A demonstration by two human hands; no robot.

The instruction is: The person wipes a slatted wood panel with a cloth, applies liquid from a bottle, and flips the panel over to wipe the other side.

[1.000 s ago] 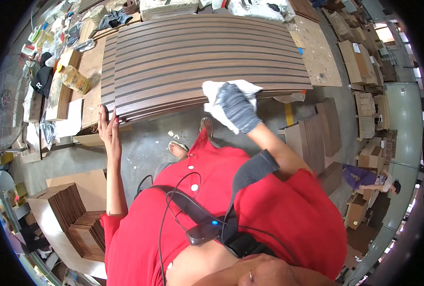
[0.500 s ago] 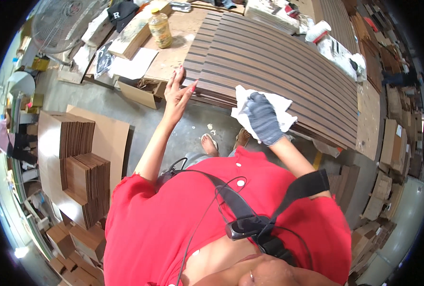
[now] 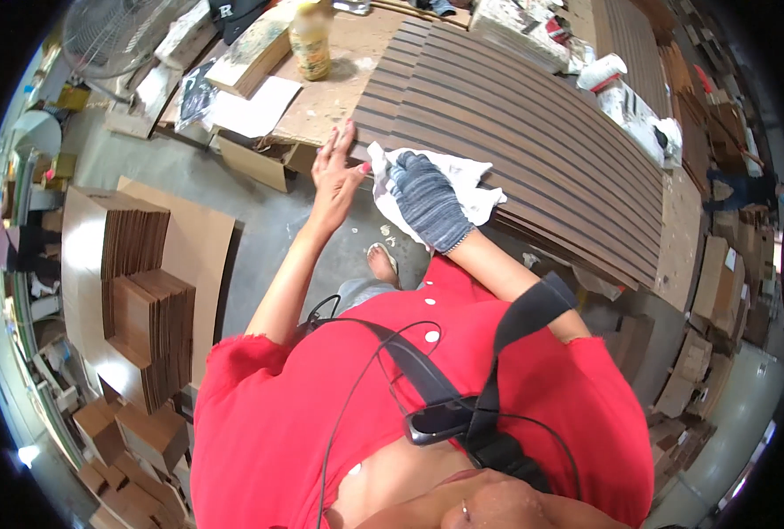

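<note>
The gloved right hand [image 3: 429, 203] holds a white cloth [image 3: 471, 182] against the slatted panels [image 3: 524, 115]; the bare left hand [image 3: 334, 176], fingers spread, rests at their near-left corner.

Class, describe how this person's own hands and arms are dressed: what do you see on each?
The left hand has no glove; its thumbnail looks pinkish-red. The right hand wears a streaked grey knit glove ending at the wrist. Both forearms are uncovered below short red sleeves.
</note>
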